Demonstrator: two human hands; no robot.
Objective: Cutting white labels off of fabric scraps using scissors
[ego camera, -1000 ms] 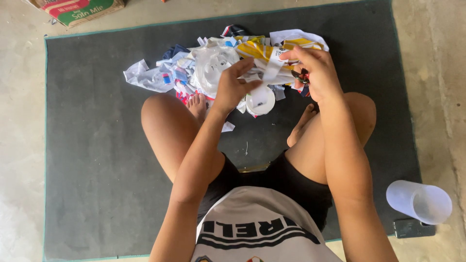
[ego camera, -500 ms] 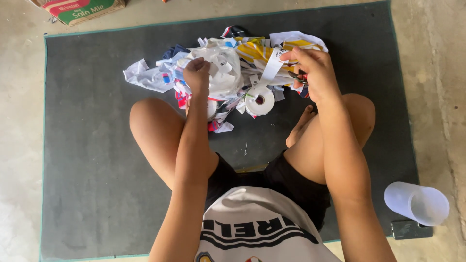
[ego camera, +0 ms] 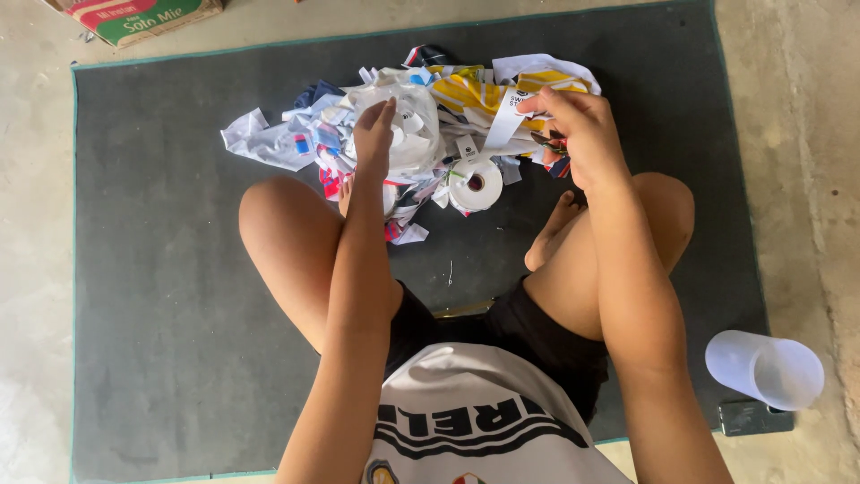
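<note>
The left hand (ego camera: 374, 134) has moved off the middle of the heap and now lies, fingers loosely spread and gripping nothing, on the crumpled clear wrapper (ego camera: 408, 134) at the left of the pile of scraps (ego camera: 421, 116), while the right hand (ego camera: 582, 134) stays pinched on a white paper strip (ego camera: 502, 121) at the right edge. A white tape roll (ego camera: 476, 183) lies just below the pile on the grey mat (ego camera: 161, 269), between the bent knees, and a plastic cup (ego camera: 766, 369) lies well apart on its side by the right elbow.

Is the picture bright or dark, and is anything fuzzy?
Head view: soft, even daylight, no hard shadows or glare on the dark grey floor mat; the heap of white and coloured paper scraps looks sharp, the left hand and right hand only slightly soft; the translucent plastic cup at the edge looks a little stretched.
</note>
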